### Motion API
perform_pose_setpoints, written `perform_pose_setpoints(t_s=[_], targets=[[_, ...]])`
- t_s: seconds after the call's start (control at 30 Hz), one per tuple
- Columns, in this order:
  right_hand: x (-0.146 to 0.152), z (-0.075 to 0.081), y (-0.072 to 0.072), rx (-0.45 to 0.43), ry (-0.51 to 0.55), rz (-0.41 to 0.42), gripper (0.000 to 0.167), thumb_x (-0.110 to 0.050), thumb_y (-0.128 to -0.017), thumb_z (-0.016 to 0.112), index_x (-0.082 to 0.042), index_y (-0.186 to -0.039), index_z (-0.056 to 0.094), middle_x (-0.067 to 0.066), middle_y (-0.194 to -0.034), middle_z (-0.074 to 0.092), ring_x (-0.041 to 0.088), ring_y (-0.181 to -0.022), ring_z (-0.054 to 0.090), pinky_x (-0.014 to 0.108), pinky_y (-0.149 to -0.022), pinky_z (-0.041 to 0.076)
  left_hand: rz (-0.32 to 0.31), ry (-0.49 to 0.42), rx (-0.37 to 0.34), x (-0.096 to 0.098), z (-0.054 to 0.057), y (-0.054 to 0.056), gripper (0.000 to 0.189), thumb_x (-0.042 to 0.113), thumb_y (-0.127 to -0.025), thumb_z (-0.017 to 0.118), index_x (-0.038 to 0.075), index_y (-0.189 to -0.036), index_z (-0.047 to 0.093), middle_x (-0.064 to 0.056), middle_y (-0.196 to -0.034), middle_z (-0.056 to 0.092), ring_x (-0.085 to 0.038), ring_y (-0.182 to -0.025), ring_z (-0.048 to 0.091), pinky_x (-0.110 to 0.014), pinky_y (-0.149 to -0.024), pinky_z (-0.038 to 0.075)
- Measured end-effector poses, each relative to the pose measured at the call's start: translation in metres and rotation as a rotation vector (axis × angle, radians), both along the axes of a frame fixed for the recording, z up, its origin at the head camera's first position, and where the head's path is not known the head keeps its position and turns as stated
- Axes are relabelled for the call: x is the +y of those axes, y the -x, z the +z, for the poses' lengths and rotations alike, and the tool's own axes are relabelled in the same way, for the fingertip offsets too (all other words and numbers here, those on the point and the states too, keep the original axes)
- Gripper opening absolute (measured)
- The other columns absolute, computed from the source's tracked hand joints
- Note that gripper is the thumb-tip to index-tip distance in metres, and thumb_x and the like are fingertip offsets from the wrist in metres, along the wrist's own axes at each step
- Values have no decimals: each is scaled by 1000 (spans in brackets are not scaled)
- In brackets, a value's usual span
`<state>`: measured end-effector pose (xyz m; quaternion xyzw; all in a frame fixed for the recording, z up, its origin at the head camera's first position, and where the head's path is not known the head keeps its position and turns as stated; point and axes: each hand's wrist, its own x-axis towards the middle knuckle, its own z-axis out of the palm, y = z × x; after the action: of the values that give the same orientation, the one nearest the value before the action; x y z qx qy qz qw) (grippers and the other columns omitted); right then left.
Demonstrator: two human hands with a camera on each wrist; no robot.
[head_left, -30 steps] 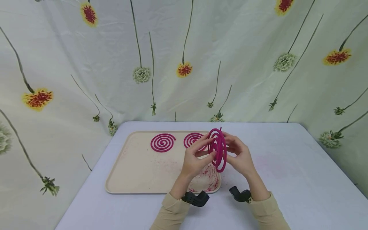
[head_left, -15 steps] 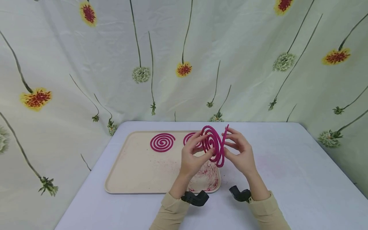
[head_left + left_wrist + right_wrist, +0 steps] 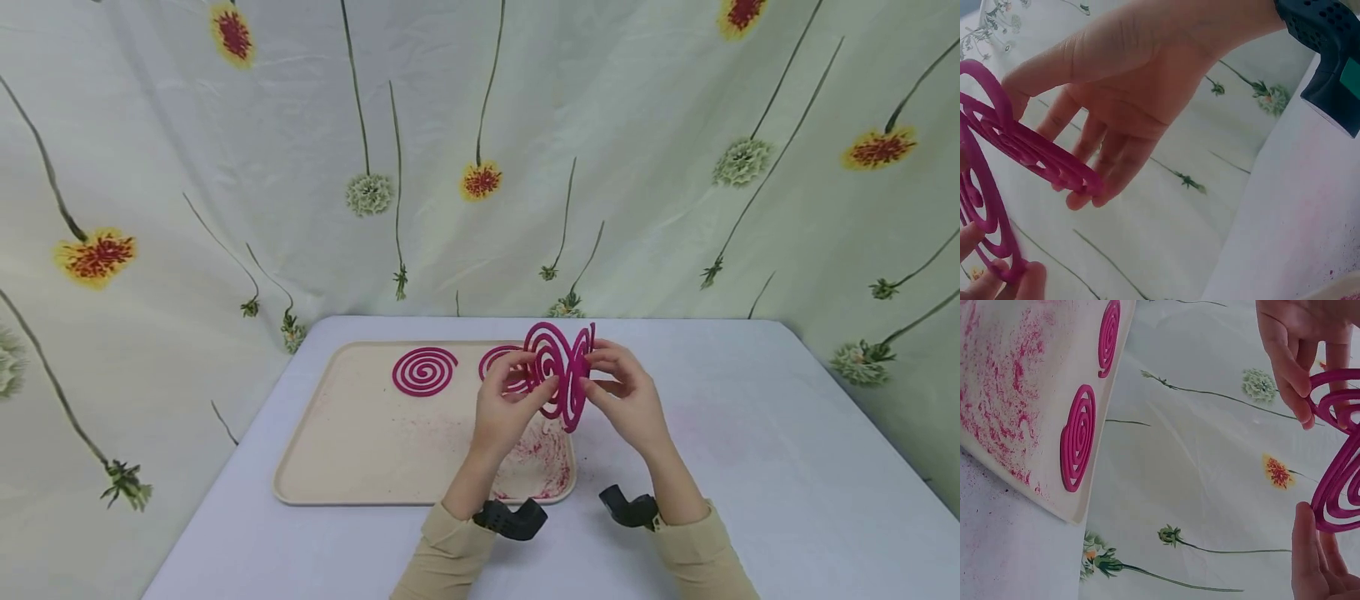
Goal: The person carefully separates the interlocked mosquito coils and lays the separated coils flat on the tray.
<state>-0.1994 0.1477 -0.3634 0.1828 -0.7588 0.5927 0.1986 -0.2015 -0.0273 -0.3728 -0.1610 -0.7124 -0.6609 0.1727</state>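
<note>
Two magenta mosquito coils are held upright above the tray's right end in the head view, meeting at their near edges in a V. My left hand [image 3: 498, 412] pinches the left coil [image 3: 549, 367] between thumb and fingers. On the other side, my right hand [image 3: 630, 404] grips the right coil [image 3: 577, 379], which is seen nearly edge-on. The left wrist view shows the right hand's fingers [image 3: 1107, 165] along the rim of its coil. In that view the two coils are spread at an angle; whether they are still interlocked I cannot tell.
A beige tray [image 3: 337, 450] lies on the white-covered table [image 3: 750, 433]. One flat coil [image 3: 424, 372] rests near its back edge, and another flat coil [image 3: 491, 358] is partly behind my left hand. Magenta crumbs dust the tray's right end. A flowered cloth [image 3: 480, 250] hangs behind.
One second ago the two coils stood close together, almost parallel. They have since been tilted apart into a V, with the left coil now facing the camera more.
</note>
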Motion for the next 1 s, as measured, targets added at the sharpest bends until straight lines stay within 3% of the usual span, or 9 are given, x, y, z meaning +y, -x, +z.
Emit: perform_pose_setpoints(t_s=[0.13, 0.27, 0.4, 0.57, 0.63, 0.7, 0.83, 0.9, 1.0], targets=[[-1, -3, 1, -22, 13, 40, 31, 5, -83, 65, 3, -113, 56, 17, -134, 47, 19, -105, 57, 21, -82, 51, -35, 3, -13, 1, 12, -9, 41, 13, -82, 73, 3, -118, 57, -12, -117, 57, -28, -103, 56, -39, -83, 54], [-1, -1, 0, -43, 8, -12, 38, 2, -83, 67, 2, -118, 51, 16, -131, 48, 27, -107, 57, 22, -81, 51, 4, -18, 23, -1, 27, -19, 44, 3, -80, 72, -7, -117, 52, -21, -114, 56, -34, -100, 57, -45, -81, 54], [4, -3, 2, -60, -49, -134, 47, -13, -82, 73, -2, -119, 46, 14, -122, 51, 30, -102, 55, 26, -77, 52, 30, -88, 47, -8, 12, -3, 53, 0, -78, 74, -6, -122, 45, -20, -115, 54, -33, -97, 56, -38, -78, 55], [26, -32, 26, -14, 13, -160, 43, -24, -77, 78, -9, -109, 54, 11, -106, 55, 23, -85, 54, 25, -65, 53, 3, -199, 77, -27, 2, 13, 42, -5, -78, 72, -7, -113, 50, -22, -111, 58, -29, -96, 56, -29, -77, 55], [36, -43, 35, -7, 39, -133, 36, -23, -77, 79, -11, -105, 59, 9, -102, 58, 21, -78, 56, 24, -61, 54, -35, -186, 61, -36, 2, 15, 32, -2, -80, 71, -7, -109, 56, -21, -107, 60, -24, -93, 59, -28, -76, 55], [40, -37, 31, -43, 27, -113, 32, -25, -77, 78, -12, -102, 63, 9, -99, 61, 21, -74, 59, 26, -61, 56, -106, -127, 26, -46, 3, 16, 25, 1, -83, 69, -5, -107, 62, -20, -103, 63, -19, -87, 60, -28, -75, 55], [44, -14, 12, -94, -17, -62, 27, -26, -80, 76, -10, -100, 68, 8, -95, 64, 19, -73, 63, 25, -64, 56, -322, 40, -51, -64, 1, 19, 23, 5, -88, 64, -3, -110, 65, -17, -102, 65, -15, -84, 61, -26, -76, 55], [49, -7, 7, -116, -29, 9, 25, -21, -81, 74, -7, -101, 68, 8, -93, 66, 18, -73, 63, 25, -64, 56, -430, 94, -67, -71, 0, 19, 24, 2, -89, 61, -5, -112, 64, -18, -103, 65, -16, -84, 62, -26, -75, 55], [55, 2, 2, -181, -92, 146, 24, -12, -85, 70, 0, -105, 67, 5, -91, 67, 18, -71, 64, 28, -64, 56, -515, 131, -79, -76, -1, 19, 26, 0, -89, 60, -8, -114, 62, -21, -102, 65, -19, -81, 62, -28, -71, 56]])
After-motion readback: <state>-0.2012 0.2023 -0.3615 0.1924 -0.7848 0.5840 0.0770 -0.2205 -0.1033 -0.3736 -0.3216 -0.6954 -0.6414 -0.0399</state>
